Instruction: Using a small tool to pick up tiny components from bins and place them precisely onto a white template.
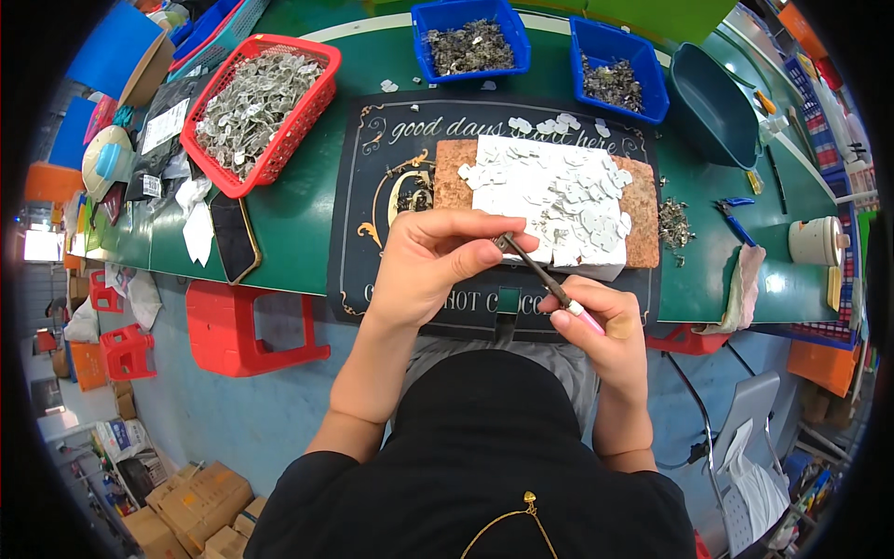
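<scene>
My left hand (426, 265) is raised over the near edge of a white block, thumb and fingertips pinched on a small dark piece (507, 241). My right hand (610, 326) grips a slim dark tool (537, 271) with a pink and white handle end, like tweezers, though its kind is not certain. The tool's tip meets the small piece at my left fingertips. Many thin white flat pieces (591, 216) lie spread over the white block (498, 172). Reddish bricks stick out at its left (453, 177) and right (642, 200).
On the green table (289, 224), a printed black mat (358, 177) lies under the bricks. A red basket (270, 168) holds many small parts. Blue bins (512, 65) with metal bits and a dark green tub (708, 107) stand behind. A phone (235, 238), blue-handled pliers (736, 224) and a mug (812, 240) lie around.
</scene>
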The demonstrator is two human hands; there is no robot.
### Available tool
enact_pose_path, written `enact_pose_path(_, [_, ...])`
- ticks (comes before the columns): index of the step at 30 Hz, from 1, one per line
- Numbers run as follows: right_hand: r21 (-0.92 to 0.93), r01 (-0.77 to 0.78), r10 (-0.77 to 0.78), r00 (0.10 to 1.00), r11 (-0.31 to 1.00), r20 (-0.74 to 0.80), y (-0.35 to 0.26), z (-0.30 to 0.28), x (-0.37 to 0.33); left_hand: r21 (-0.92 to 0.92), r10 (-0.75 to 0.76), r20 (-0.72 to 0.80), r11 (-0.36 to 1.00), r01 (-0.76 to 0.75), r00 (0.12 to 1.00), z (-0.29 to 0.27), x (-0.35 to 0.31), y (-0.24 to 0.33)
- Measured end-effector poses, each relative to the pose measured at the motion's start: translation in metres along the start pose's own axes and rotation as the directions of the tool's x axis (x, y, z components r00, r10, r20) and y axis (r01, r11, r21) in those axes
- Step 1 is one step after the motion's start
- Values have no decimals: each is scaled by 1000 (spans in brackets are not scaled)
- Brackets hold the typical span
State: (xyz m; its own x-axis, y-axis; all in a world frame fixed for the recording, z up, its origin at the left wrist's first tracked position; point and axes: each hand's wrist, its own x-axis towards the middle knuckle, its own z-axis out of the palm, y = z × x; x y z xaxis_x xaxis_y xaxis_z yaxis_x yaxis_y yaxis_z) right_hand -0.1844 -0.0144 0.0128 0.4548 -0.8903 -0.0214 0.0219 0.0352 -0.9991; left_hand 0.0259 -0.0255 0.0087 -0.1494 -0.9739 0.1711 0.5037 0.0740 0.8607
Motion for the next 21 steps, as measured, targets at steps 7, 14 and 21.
enact_pose_path(7, [244,-152,129,986,958,109,1,0,-2,-93,-5,-4,996,5,1000,-2,-3,-4])
enact_pose_path(14, [28,-35,35,999,999,-2,-2,12,1,-121,-32,-18,992,29,999,-4,-3,-7])
enact_pose_path(21, [-444,156,-214,973,882,-84,3,31,-5,-209,6,-28,978,-12,1000,-5,-9,-17])
